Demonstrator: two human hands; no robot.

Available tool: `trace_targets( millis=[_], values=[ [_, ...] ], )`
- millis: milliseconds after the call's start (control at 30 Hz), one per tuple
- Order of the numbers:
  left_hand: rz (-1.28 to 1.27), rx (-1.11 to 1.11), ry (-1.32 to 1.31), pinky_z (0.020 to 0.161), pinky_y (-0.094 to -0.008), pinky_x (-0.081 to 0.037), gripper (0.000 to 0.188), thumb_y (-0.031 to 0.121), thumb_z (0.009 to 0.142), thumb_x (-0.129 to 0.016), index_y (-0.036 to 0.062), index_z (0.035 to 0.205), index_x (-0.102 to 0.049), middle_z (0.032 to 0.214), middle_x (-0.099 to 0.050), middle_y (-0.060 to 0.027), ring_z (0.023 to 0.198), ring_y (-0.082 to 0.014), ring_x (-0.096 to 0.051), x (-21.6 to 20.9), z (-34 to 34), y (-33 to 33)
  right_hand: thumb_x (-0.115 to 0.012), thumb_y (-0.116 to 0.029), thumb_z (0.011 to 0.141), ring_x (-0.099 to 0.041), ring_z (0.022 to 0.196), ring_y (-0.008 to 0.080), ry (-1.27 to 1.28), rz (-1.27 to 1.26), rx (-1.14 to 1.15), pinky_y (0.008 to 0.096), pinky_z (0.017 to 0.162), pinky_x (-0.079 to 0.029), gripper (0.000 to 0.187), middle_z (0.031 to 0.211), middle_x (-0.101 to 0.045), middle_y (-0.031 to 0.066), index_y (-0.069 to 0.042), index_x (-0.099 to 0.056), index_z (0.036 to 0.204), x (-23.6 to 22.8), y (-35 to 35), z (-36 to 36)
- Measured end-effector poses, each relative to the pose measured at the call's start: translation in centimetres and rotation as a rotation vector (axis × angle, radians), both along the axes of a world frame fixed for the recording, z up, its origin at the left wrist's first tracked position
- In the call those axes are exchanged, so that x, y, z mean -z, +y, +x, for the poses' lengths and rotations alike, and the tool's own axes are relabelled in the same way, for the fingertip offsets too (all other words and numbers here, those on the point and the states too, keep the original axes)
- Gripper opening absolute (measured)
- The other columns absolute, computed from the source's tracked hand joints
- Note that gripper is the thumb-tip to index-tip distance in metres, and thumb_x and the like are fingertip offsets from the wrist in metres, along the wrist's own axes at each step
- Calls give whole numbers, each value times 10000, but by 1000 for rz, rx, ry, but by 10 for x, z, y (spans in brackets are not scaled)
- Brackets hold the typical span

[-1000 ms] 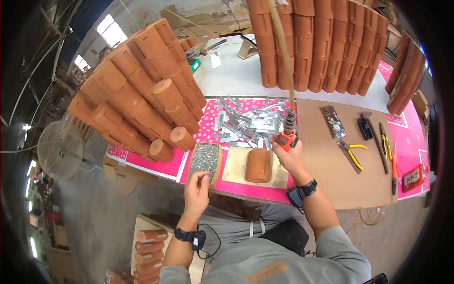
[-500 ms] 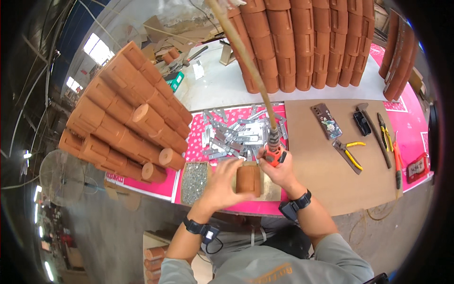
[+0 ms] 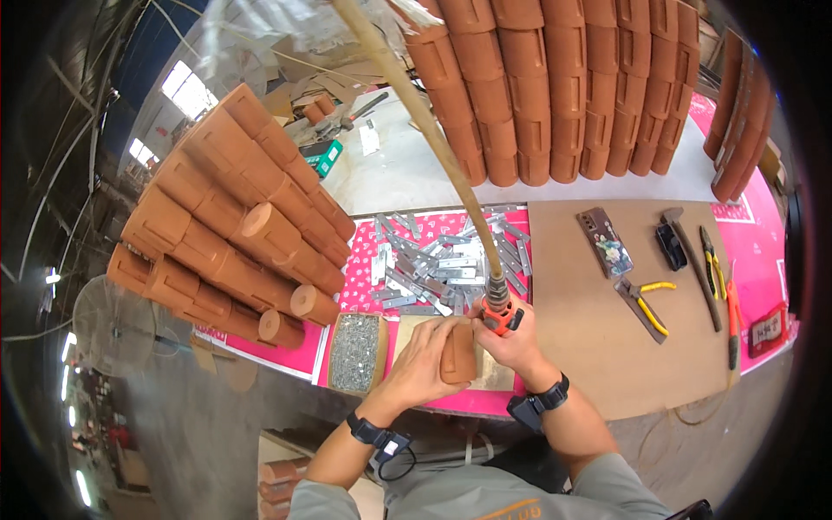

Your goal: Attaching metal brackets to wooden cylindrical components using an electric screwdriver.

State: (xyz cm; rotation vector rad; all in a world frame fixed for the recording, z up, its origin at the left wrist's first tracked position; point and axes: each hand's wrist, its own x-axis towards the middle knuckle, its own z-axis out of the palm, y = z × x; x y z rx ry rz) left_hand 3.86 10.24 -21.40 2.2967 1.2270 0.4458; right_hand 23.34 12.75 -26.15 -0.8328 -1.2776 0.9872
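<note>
My left hand (image 3: 419, 362) is closed around the left side of a short reddish-brown cylinder (image 3: 458, 355), which has a slot along it and tilts slightly. In my right hand (image 3: 517, 345) is a red-and-black power screwdriver (image 3: 497, 314), held close to the cylinder's upper right. A tan hose (image 3: 442, 156) runs up from the tool. Its bit end is hidden. Beneath the cylinder lies a flat tan board (image 3: 496, 376). Left of my left hand, small screws (image 3: 356, 354) fill a shallow tray, and a heap of silvery metal strips (image 3: 438, 264) spreads beyond both hands.
Stacked brown cylinders (image 3: 217, 217) rise at left, with another tall stack (image 3: 555, 95) at the back. On brown cardboard (image 3: 598, 355) at right lie a patterned phone (image 3: 605, 243), yellow-handled pliers (image 3: 646, 303), a hammer (image 3: 698, 260) and a red-handled tool (image 3: 733, 325).
My left hand has closed from a spread position onto the cylinder, which now leans and sits turned. My right hand still holds the screwdriver. The whole view has shifted slightly.
</note>
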Motion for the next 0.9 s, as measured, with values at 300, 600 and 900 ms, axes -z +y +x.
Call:
trace_targets(
  millis=[300, 600, 900],
  values=[
    [-2, 52, 94, 1094, -467, -398, 1015, 357, 647, -878, -17, 1443, -371, 1380, -439, -237, 1296, -422, -436, -1, 1, 14, -698, 4, 768, -647, 854, 127, 42, -36, -46, 295, 804, -532, 254, 917, -689, 55, 3, -620, 1010, 2, 3, -1],
    [231, -73, -7, 851, -493, -457, 142, 55, 733, -608, -20, 852, -627, 983, -564, -212, 927, -409, -550, 80, -7, 122, -628, 23, 870, -612, 803, 131, 80, -127, 133, 261, 669, -506, 382, 987, -623, 56, -50, -496, 1220, 42, 8, 11],
    [509, -14, 96, 808, -439, -488, 217, 111, 731, -689, 64, 932, -623, 1005, -553, -149, 955, -335, -584, 93, -11, 125, -580, 9, 891, -574, 771, 130, 14, 16, -4, 264, 689, -484, 312, 987, -597, 88, -44, -511, 1191, 82, 49, 26]
  ],
)
